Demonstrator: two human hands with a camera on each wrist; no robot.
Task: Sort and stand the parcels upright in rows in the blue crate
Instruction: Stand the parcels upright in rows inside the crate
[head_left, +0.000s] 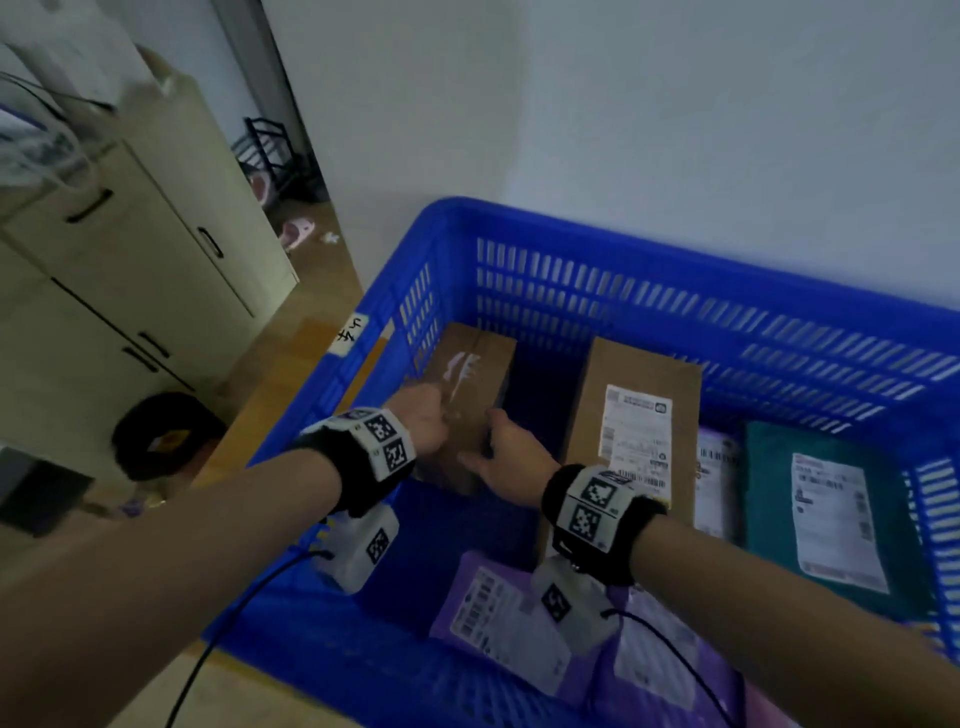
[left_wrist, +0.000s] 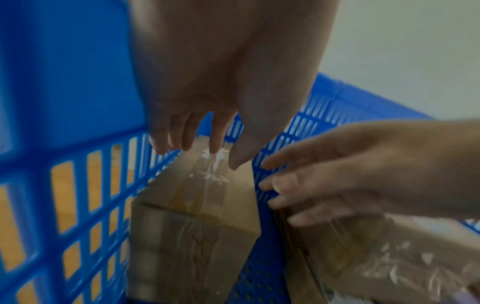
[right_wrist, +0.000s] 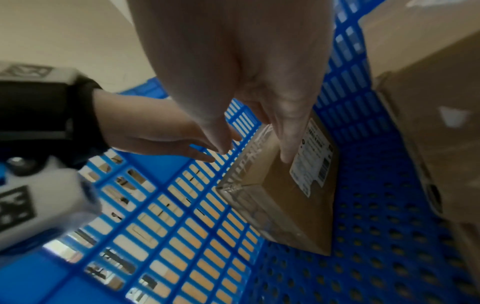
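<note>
A small brown box (head_left: 467, 364) stands upright against the left wall of the blue crate (head_left: 571, 223). My left hand (head_left: 434, 415) hangs over its taped top, fingers loosely extended with the fingertips (left_wrist: 187, 144) at the top edge. My right hand (head_left: 493, 436) is beside it with straight fingers (right_wrist: 285, 156) pressing on the box's labelled side (right_wrist: 311, 160). Neither hand grips it. A larger brown box (head_left: 639, 415) with a white label lies to the right. A teal mailer (head_left: 779, 493) and purple mailers (head_left: 519, 623) lie flat in the crate.
A white and purple mailer (head_left: 714, 483) is wedged between the large box and the teal mailer. The crate's perforated floor (right_wrist: 376, 236) shows between the two boxes. A beige cabinet (head_left: 130, 270) stands left of the crate, and a white wall rises behind it.
</note>
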